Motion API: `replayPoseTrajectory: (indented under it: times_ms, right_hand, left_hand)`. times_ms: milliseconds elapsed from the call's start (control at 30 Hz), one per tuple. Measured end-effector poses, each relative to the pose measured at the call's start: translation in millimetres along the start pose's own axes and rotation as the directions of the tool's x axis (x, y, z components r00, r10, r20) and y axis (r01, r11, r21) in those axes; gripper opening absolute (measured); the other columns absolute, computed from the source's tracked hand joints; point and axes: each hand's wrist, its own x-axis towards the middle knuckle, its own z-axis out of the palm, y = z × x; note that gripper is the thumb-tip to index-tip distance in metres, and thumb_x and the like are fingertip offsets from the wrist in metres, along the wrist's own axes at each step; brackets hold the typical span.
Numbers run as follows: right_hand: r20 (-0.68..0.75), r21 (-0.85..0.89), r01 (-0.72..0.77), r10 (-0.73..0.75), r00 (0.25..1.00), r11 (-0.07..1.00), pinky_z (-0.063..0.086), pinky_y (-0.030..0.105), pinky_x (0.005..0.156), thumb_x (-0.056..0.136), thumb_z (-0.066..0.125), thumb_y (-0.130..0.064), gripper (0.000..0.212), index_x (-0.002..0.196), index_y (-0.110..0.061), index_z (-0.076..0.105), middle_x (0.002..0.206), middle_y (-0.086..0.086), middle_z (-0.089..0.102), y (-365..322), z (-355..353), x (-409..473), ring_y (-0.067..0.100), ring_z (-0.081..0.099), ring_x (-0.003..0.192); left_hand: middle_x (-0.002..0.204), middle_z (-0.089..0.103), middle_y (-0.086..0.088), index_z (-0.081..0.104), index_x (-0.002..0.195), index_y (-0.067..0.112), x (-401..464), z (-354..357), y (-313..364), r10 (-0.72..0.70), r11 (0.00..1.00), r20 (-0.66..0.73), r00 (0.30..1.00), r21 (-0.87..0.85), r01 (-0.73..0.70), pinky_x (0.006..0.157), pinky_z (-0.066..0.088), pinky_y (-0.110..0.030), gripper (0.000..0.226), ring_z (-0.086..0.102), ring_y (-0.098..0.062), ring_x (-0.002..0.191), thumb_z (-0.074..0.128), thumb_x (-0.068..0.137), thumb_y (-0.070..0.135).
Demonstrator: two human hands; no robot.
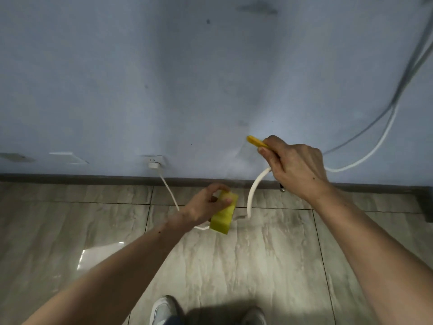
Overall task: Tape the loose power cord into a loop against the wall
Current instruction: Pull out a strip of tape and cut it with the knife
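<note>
A: How is the tape roll (pixel 223 213) expected to handle?

B: It is judged light and rigid enough to be carried one-handed. It is gripped by the left hand (pixel 206 206), fingers curled over its top and thumb against its side, low above the floor (pixel 269 266). It appears as a yellow-green roll; a clear strip seems to be drawn from it toward the right hand (pixel 296 164), though that is faint.

A: And the power cord (pixel 254 192)?

B: It is taken to be light, soft and springy, so a loop would likely reopen unless pinned. It would best be held at the bend, where the tape is to cross. It is seen as a white cord that runs from the plug (pixel 154 164) at the socket (pixel 156 158), sags to the floor behind the left hand, then rises into the right hand.

A: Is the right hand closed?

B: Yes, it is clamped on the cord together with a yellow-handled tool (pixel 256 141), possibly a cutter, held just before the wall (pixel 187 78). Farther right, the white cord and a grey cable (pixel 365 130) are seen against the wall.
</note>
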Motion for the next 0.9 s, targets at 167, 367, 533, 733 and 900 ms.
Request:
replayPoseTrajectory:
  times_ms: [167, 367, 533, 733, 900]
  right_hand:
    - [0.077, -0.021, 0.082, -0.080, 0.994, 0.996, 0.033, 0.029, 0.052, 0.094, 0.029, -0.054, 0.040, 0.100, -0.023, 0.053, 0.056, 0.000, 0.061, 25, 64, -22, 0.033, 0.061, 0.056]
    - [0.147, -0.080, 0.220, -0.207, 0.967, 0.972, 0.035, 0.031, 0.056, 0.090, 0.021, -0.057, 0.048, 0.108, -0.026, 0.053, 0.064, -0.002, 0.060, 35, 143, -45, 0.034, 0.063, 0.069]
    - [0.179, -0.168, 0.271, -0.241, 0.954, 0.948, 0.029, 0.031, 0.056, 0.092, 0.019, -0.057, 0.043, 0.108, -0.029, 0.047, 0.064, -0.003, 0.052, 45, 191, -60, 0.030, 0.061, 0.065]
    - [0.162, -0.227, 0.273, -0.240, 0.957, 0.935, 0.027, 0.031, 0.056, 0.098, 0.027, -0.052, 0.034, 0.112, -0.028, 0.047, 0.066, -0.005, 0.048, 61, 224, -65, 0.026, 0.059, 0.068]
    - [0.114, -0.328, 0.229, -0.203, 0.973, 0.917, 0.032, 0.031, 0.060, 0.097, 0.029, -0.054, 0.039, 0.111, -0.023, 0.049, 0.078, 0.003, 0.066, 73, 239, -65, 0.032, 0.065, 0.077]
  left_hand:
    - [0.115, 0.050, -0.016, 0.056, 0.104, 0.041, 51, 19, -73, 0.018, 0.999, 0.023, 1.000, 0.030, -0.018, 0.077, 0.059, -0.048, 0.026, 0.058, -0.035, 0.103, 0.072, 0.085, 0.032]
    - [0.117, 0.048, 0.001, 0.072, 0.101, 0.028, 119, 30, -144, 0.319, 0.857, -0.007, 0.948, 0.429, -0.285, 0.103, 0.039, -0.026, 0.037, 0.048, -0.023, 0.119, 0.087, 0.067, 0.027]
    - [0.117, 0.066, 0.003, 0.065, 0.116, 0.018, 149, 31, -148, 0.469, 0.861, -0.016, 0.883, 0.230, -0.453, 0.089, 0.041, -0.007, 0.064, 0.059, -0.005, 0.111, 0.092, 0.059, 0.018]
    - [0.095, 0.074, -0.009, 0.073, 0.095, 0.009, 165, 36, -127, 0.609, 0.789, -0.130, 0.783, -0.006, -0.615, 0.088, 0.055, -0.026, 0.029, 0.069, -0.014, 0.093, 0.084, 0.069, 0.006]
    - [0.079, 0.076, -0.005, 0.071, 0.093, -0.007, 179, 52, -139, 0.450, 0.876, -0.108, 0.887, -0.140, -0.462, 0.080, 0.057, -0.022, 0.019, 0.073, -0.013, 0.078, 0.076, 0.077, 0.000]
